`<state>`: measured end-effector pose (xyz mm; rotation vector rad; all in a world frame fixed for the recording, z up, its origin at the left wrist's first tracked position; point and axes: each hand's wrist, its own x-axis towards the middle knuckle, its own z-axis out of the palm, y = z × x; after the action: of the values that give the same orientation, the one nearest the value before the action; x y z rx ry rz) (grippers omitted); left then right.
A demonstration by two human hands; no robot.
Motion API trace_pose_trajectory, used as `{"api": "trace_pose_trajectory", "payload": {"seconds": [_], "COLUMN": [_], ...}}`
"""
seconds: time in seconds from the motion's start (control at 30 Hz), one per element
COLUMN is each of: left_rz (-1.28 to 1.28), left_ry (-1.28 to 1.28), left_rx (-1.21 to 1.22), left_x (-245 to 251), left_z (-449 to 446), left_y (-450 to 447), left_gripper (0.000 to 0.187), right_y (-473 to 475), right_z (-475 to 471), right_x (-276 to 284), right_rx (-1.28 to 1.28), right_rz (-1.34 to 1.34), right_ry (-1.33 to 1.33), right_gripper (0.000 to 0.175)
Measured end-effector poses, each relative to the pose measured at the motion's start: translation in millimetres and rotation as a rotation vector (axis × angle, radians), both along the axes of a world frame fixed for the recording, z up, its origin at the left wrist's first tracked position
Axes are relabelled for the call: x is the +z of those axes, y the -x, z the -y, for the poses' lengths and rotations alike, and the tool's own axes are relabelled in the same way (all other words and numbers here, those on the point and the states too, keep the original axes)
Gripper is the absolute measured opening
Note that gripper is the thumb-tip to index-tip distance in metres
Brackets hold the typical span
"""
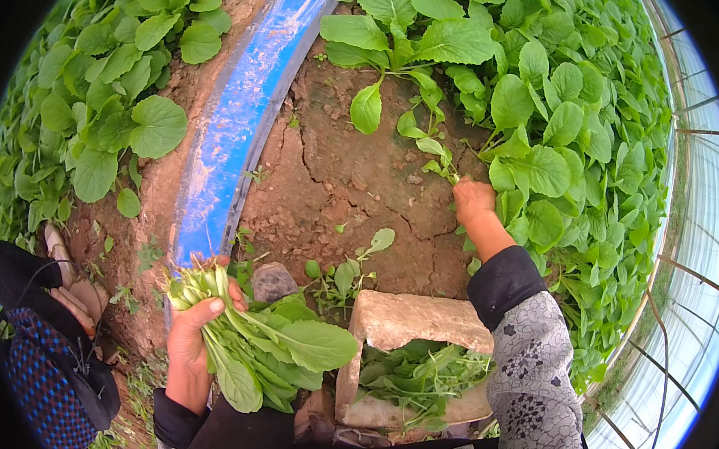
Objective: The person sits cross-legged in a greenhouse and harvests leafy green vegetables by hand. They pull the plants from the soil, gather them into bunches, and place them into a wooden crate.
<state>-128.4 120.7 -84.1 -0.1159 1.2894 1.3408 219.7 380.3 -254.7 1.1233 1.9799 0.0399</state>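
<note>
A bunch of leafy greens (292,343) is gripped in my left hand (199,320), its pale stems and roots pointing up and left, its leaves spreading to the right. Out to the right, my right hand (475,201) is closed around the base of a small leafy plant (437,152), low over the cracked soil. The leaves of that plant trail away from my fist, up and left. Just right of this hand, the dense bed of greens (542,170) begins.
A blue plastic strip (233,126) runs along the soil. Before me stands a worn foam box (422,313) with loose greens (422,374) inside. More greens (98,89) grow at left, where another person (54,355) is partly visible. Plastic greenhouse sheeting (693,254) curves along the right.
</note>
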Motion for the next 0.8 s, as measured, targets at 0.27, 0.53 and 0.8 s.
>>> {"api": "trace_pose_trajectory", "payload": {"seconds": [0.27,0.53,0.8], "left_rz": [-0.001,-0.036,-0.048], "left_ry": [-0.024,-0.113,-0.101], "left_rx": [0.008,0.047,0.007], "left_x": [3,12,11], "left_z": [-2,-3,-4], "left_y": [-5,-3,-10], "left_gripper": [0.068,0.071,0.072], "right_y": [37,31,-2], "right_z": [44,157,122], "right_x": [57,127,53], "right_rx": [-0.059,0.133,0.061], "right_rz": [-0.206,-0.419,-0.277], "right_ry": [-0.113,-0.074,-0.126], "right_gripper": [0.025,0.019,0.033]}}
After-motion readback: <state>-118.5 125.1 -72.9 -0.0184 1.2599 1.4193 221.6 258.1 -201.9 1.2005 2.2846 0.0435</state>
